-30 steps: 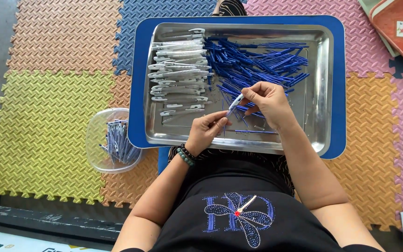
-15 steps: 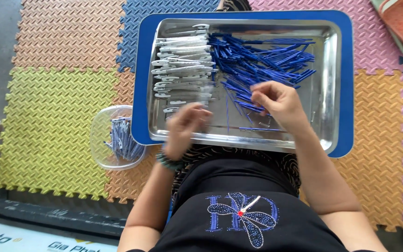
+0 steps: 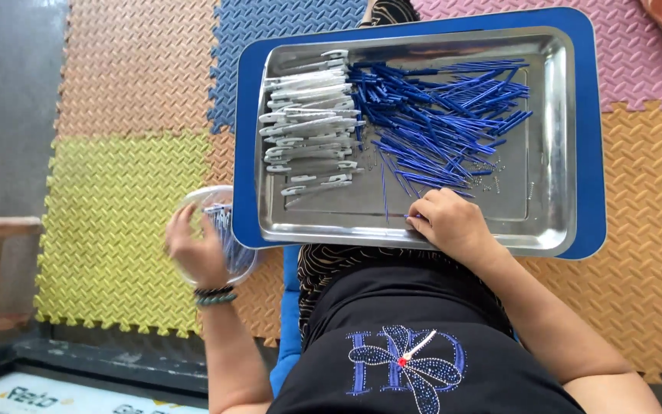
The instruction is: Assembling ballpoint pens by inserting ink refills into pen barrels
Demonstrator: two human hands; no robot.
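We see left hand point(image 3: 197, 249) at clear tub point(image 3: 220, 230), lower left of frame, fingers spread, blurred. Right hand point(image 3: 453, 226) on steel tray point(image 3: 553, 138), fingers pinched on blue refill point(image 3: 411, 217). White barrels point(image 3: 308, 123) upper left of tray; blue refill heap point(image 3: 438, 115) beside. Sorting step, we judge.

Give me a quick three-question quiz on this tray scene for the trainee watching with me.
1. True or false: the left hand is over the clear round container beside the metal tray.
2. Which pile lies nearer the right hand: A) the white clip parts, B) the blue tubes?
3. Fill in: the metal tray sits on a ___ board.

Key: 1 true; 2 B; 3 blue.
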